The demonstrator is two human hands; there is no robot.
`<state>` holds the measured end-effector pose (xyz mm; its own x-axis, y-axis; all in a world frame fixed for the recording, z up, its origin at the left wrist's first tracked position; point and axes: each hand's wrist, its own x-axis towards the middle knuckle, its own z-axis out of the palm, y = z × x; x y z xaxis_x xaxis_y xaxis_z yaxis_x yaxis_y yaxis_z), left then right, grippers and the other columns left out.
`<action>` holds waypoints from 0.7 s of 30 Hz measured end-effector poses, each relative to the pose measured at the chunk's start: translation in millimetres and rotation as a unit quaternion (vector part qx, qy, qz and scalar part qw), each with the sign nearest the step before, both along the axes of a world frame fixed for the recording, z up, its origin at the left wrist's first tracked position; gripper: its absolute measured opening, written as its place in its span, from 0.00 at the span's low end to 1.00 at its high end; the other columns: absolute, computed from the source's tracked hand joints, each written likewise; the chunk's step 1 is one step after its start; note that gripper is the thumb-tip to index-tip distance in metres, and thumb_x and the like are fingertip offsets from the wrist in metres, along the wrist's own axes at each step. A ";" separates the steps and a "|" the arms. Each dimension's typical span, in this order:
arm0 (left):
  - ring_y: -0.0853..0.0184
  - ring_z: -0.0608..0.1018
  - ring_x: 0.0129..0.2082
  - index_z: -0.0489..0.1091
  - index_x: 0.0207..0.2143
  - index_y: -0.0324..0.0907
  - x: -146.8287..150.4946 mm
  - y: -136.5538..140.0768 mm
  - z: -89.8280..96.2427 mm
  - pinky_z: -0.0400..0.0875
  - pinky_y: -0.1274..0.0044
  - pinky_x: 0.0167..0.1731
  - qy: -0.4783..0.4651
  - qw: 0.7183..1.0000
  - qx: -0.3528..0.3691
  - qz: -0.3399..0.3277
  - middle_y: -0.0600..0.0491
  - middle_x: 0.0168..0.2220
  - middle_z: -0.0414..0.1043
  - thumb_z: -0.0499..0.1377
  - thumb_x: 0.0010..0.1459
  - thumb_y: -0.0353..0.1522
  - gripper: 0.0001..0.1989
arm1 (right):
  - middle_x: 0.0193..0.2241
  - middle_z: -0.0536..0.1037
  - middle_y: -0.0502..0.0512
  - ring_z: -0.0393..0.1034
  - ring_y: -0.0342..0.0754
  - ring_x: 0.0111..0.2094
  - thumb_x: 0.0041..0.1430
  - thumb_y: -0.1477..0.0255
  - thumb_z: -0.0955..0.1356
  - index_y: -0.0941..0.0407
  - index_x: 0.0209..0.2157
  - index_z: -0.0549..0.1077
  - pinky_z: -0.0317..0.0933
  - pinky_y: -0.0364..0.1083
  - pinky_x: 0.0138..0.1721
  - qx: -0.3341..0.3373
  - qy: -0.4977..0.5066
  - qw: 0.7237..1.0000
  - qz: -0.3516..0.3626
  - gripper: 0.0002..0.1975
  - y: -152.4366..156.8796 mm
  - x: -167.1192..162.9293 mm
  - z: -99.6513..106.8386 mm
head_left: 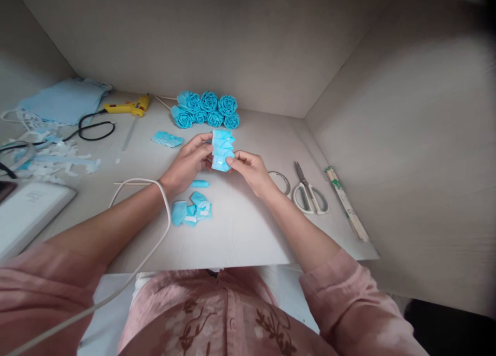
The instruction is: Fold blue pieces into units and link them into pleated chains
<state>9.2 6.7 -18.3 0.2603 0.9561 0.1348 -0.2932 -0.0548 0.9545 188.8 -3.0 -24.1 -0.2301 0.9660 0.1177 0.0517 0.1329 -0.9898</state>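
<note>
Between both hands, above the table, is a blue folded strip [222,146] with zigzag pleats down its right side. My left hand [196,152] grips its left edge, thumb in front. My right hand [248,167] pinches its lower right corner between thumb and fingers. Behind the hands lie several blue fabric-like roses [209,103] in two rows, with thin sticks reaching out to the left. A crumpled blue piece [167,138] rests left of the strip. Nearer to me are small blue cut pieces [191,210] in a loose pile and another blue piece [200,183] beside my left wrist.
At left are a yellow glue gun [129,106] with a black cord, blue face masks [64,100], white scraps [42,149] and a white box-like device [36,214]. A white cable [168,211] crosses my left forearm. Rightward lie a tape roll [281,182], scissors [308,190] and packaged sticks [346,203].
</note>
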 end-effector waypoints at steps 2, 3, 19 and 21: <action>0.68 0.73 0.29 0.69 0.47 0.44 -0.2 -0.8 0.3 0.66 0.78 0.27 0.008 1.000 -0.002 -0.012 0.54 0.30 0.71 0.61 0.55 0.38 0.17 | 0.23 0.71 0.48 0.63 0.42 0.28 0.51 0.57 0.71 0.56 0.22 0.69 0.57 0.43 0.35 0.008 -0.005 1.000 -0.011 0.17 -0.3 0.1 0.3; 0.68 0.73 0.29 0.69 0.48 0.43 -0.4 -0.9 0.1 0.66 0.78 0.27 0.014 1.000 0.003 -0.015 0.54 0.30 0.71 0.62 0.54 0.37 0.18 | 0.23 0.71 0.48 0.63 0.42 0.28 0.52 0.58 0.71 0.56 0.22 0.69 0.57 0.43 0.35 0.011 -0.006 1.000 -0.013 0.16 -0.4 0.1 0.7; 0.71 0.73 0.27 0.65 0.49 0.43 -0.9 2.9 1.9 0.65 0.80 0.26 0.004 0.999 0.027 -0.030 0.56 0.31 0.73 0.67 0.45 0.30 0.28 | 0.22 0.72 0.48 0.65 0.43 0.28 0.52 0.61 0.69 0.56 0.22 0.71 0.60 0.44 0.37 0.015 0.013 1.000 -0.011 0.13 4.4 3.6 0.0; 0.71 0.73 0.26 0.64 0.50 0.44 -1.5 3.6 2.5 0.65 0.80 0.26 -0.004 1.000 0.026 -0.016 0.56 0.31 0.72 0.67 0.45 0.30 0.28 | 0.27 0.76 0.50 0.69 0.44 0.31 0.54 0.59 0.68 0.56 0.26 0.74 0.62 0.45 0.39 0.002 0.041 0.999 0.012 0.14 5.4 5.4 0.9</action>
